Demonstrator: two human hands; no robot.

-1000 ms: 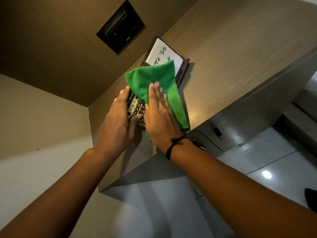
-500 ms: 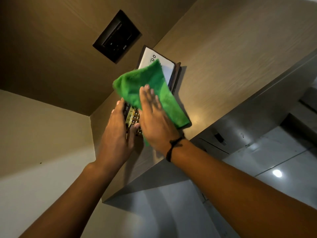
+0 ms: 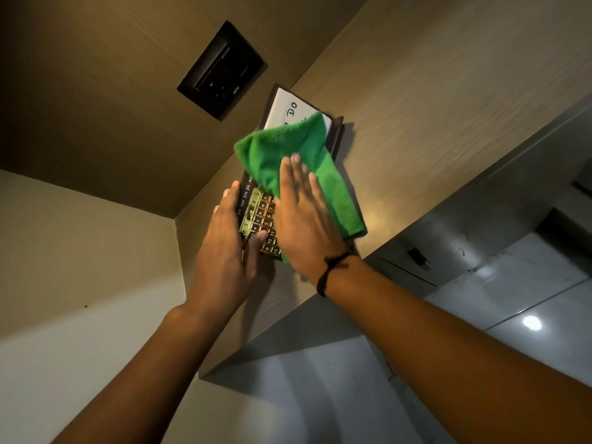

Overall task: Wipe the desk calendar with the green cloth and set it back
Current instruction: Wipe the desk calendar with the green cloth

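Note:
The desk calendar lies flat on the wooden desk top. It is a dark brown board with gold date tiles and a white "TO DO" note pad at its far end. The green cloth is spread over its middle and right side. My right hand presses flat on the cloth, fingers straight and together. My left hand holds the calendar's near left edge, thumb resting on the gold tiles.
A black socket panel is set in the wooden wall behind the desk. A cream wall stands at the left. Below the desk edge at the right are a grey drawer front and a glossy tiled floor.
My right hand has slid the green cloth back and forth along the calendar, so more of the gold tiles and note pad show now. My left hand has stayed on the left edge.

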